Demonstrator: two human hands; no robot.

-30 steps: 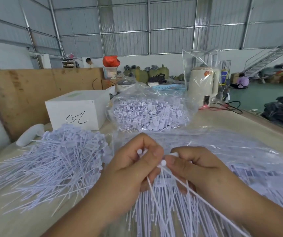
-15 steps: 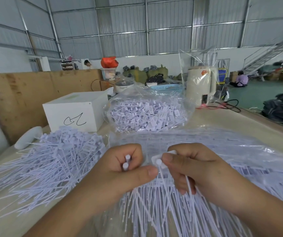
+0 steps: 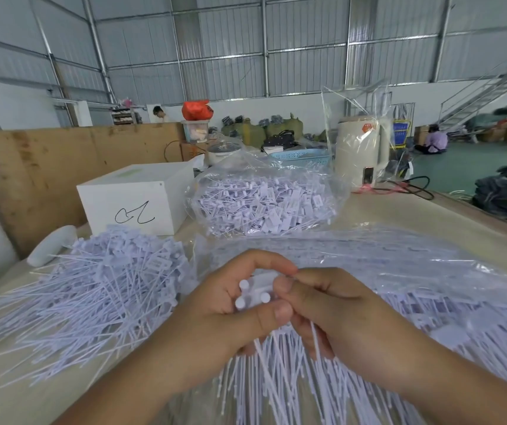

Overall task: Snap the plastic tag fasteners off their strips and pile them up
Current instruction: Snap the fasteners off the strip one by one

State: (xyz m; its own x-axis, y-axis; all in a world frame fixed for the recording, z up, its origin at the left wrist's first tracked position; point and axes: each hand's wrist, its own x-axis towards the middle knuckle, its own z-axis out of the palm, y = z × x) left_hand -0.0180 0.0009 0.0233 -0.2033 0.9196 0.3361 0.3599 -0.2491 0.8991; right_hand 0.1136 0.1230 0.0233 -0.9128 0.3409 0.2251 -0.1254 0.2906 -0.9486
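Observation:
My left hand (image 3: 230,314) grips a small bundle of white plastic tag fasteners (image 3: 253,294), their round heads poking up between thumb and fingers. My right hand (image 3: 329,314) pinches the same bundle from the right, fingertips meeting the left hand's. Thin tails of the fasteners hang down below both hands. A big loose pile of snapped-off fasteners (image 3: 99,289) lies to the left. Fasteners still on strips (image 3: 280,381) spread out under my hands on a clear plastic sheet (image 3: 414,271).
A clear bag full of fasteners (image 3: 264,204) sits behind my hands, beside a white box (image 3: 135,197). A cream kettle (image 3: 361,151) in plastic and black cables stand at the back right. A plywood board (image 3: 31,173) walls the left. People sit far off.
My hands have closed together: the fastener pinched in my right hand now meets the heads held in my left, and both hands grip one bundle.

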